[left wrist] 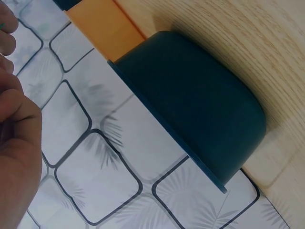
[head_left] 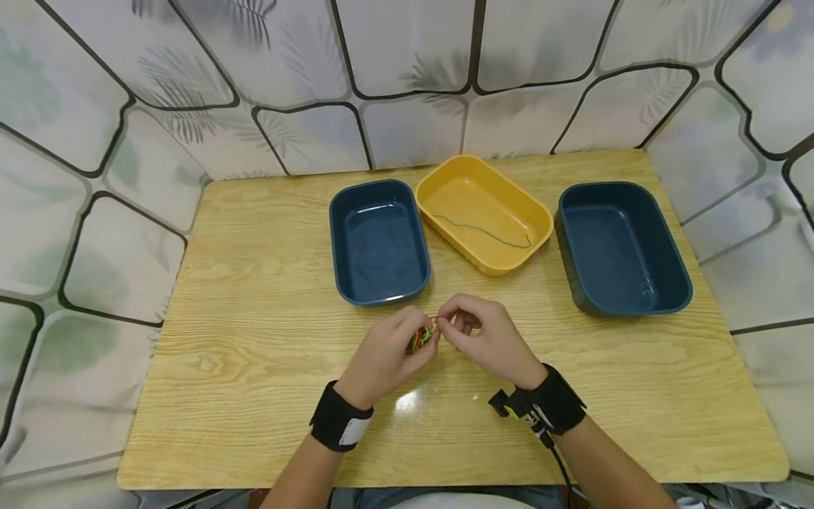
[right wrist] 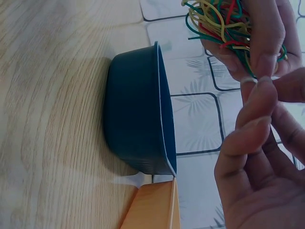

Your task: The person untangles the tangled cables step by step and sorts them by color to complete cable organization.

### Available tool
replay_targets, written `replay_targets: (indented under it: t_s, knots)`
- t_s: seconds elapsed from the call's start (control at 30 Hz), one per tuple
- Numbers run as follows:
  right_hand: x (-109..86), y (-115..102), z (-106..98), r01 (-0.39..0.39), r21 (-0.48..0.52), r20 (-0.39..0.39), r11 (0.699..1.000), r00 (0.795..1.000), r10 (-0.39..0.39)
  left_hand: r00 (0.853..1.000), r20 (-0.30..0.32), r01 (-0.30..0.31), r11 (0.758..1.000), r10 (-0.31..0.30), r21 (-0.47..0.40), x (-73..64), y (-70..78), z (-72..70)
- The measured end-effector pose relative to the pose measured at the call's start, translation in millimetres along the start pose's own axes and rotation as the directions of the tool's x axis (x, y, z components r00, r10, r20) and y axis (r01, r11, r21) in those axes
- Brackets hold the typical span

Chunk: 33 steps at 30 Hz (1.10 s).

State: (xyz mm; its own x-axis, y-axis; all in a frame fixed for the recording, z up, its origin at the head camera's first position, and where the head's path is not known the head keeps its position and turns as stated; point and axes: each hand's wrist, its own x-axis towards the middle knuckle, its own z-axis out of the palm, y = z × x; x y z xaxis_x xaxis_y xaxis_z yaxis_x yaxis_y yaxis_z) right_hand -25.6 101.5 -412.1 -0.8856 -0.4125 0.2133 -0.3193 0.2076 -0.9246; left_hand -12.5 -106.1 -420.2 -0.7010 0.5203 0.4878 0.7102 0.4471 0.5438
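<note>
A tangled bundle of thin red, green and yellow strings sits in the left hand, whose fingers curl round it. Facing it, the right hand pinches thumb against forefinger at a strand drawn from the bundle; a short red length shows between the hands. In the right wrist view, the fingertips of both hands meet just below the bundle. Both hands are over the table in front of the smaller blue tray. Part of the bundle is hidden behind the left fingers.
A yellow tray, with one dark green string lying in it, stands at the back middle of the wooden table. A deeper blue bin stands to its right. Patterned fabric walls enclose the back and sides.
</note>
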Motion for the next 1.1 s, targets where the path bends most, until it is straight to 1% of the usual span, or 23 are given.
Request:
replay_targets:
  t_s: [0.1, 0.27, 0.37, 0.47, 0.57, 0.67, 0.77, 0.8, 0.93, 0.97, 1.0, 1.03, 1.1]
  knots:
    - [-1.0, -0.1, -1.6, -0.012, -0.005, -0.049, 1.000, 0.999, 0.012, 1.000, -0.008, -0.006, 1.000, 0.006, -0.010, 1.9, 1.3, -0.1]
    - [-2.5, 2.6, -5.2, -0.026, -0.033, -0.137, 0.999, 0.990, 0.021, 1.000, -0.022, -0.021, 1.000, 0.021, -0.021, 6.4, 2.5, -0.3]
    - [-3.2, 2.6, -6.4, -0.037, -0.015, -0.166, 0.999, 0.986, 0.034, 0.997, -0.063, -0.042, 0.998, 0.040, -0.036, 7.8, 2.7, -0.3]
    - [-3.8, 0.8, -7.5, -0.049, 0.019, -0.190, 0.999, 0.980, 0.051, 0.992, -0.114, -0.061, 0.997, 0.055, -0.044, 9.0, 2.6, -0.4]
    - [-4.6, -0.2, -8.2, -0.041, 0.053, -0.212, 0.998, 0.976, 0.051, 0.986, -0.159, -0.054, 0.997, 0.046, -0.049, 9.7, 2.3, -1.7]
    - [-5.7, -0.1, -8.6, -0.025, 0.090, -0.234, 0.996, 0.971, 0.045, 0.971, -0.239, -0.016, 0.998, 0.003, -0.054, 8.8, 0.9, -4.6]
    - [-6.1, 0.6, -8.6, -0.016, 0.129, -0.256, 0.991, 0.966, 0.049, 0.949, -0.314, 0.017, 0.998, -0.038, -0.067, 7.5, -0.8, -5.9]
    - [-5.8, 0.3, -8.7, -0.019, 0.141, -0.264, 0.990, 0.963, 0.056, 0.942, -0.332, 0.021, 0.997, -0.045, -0.077, 7.5, -1.0, -5.7]
    - [-3.4, -1.8, -9.7, -0.031, 0.173, -0.290, 0.984, 0.954, 0.081, 0.928, -0.367, 0.021, 0.993, -0.064, -0.119, 8.0, -1.2, -4.0]
    - [-2.5, -2.9, -10.8, -0.032, 0.181, -0.302, 0.983, 0.949, 0.087, 0.924, -0.376, 0.022, 0.991, -0.071, -0.134, 7.8, -1.0, -4.3]
    - [-1.4, -3.6, -12.3, -0.034, 0.196, -0.322, 0.980, 0.942, 0.098, 0.917, -0.391, 0.026, 0.989, -0.082, -0.146, 7.4, -1.0, -4.5]
    - [-0.2, -7.8, -14.7, -0.045, 0.207, -0.343, 0.977, 0.932, 0.116, 0.908, -0.409, 0.030, 0.988, -0.091, -0.153, 6.7, -1.2, -5.2]
    - [0.6, -7.1, -20.6, -0.062, 0.231, -0.380, 0.971, 0.913, 0.149, 0.896, -0.431, 0.040, 0.985, -0.109, -0.165, 5.3, -2.3, -6.9]
